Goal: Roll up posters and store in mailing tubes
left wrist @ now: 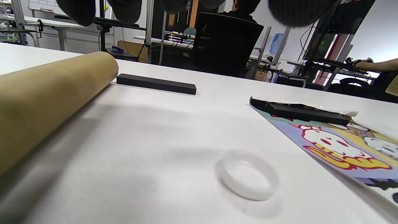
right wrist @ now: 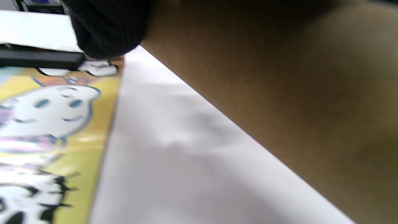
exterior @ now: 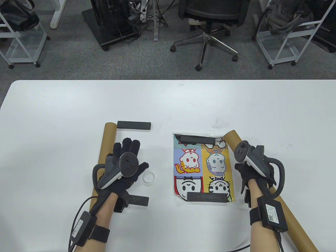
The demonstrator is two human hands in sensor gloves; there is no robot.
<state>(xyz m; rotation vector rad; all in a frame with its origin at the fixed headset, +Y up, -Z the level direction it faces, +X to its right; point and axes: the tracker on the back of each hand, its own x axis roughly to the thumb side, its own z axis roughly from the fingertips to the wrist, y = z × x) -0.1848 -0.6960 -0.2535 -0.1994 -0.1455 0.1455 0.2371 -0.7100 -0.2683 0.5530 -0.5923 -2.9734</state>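
Your right hand (exterior: pixel 256 168) is wrapped around the right mailing tube (exterior: pixel 232 137), fingers curled on its brown wall; your left hand (exterior: pixel 123 168) hovers flat, fingers spread and straight, holding nothing. The poster (exterior: pixel 202 169) lies flat between the tubes, pinned by a black bar (exterior: pixel 195 139) at its far edge and another bar (exterior: pixel 207 197) at the near edge. Risk: swing that long tube and its far end, just beside the poster corner, likely knocks the far bar off; the glossy sheet then curls or slides on the smooth white table (exterior: pixel 52 105). The clear plastic ring (exterior: pixel 148 178), probably an end cap, is light and round, so a sleeve brush may roll it away. The left tube (exterior: pixel 105 147) is rigid matte cardboard, cylindrical, and prone to rolling.
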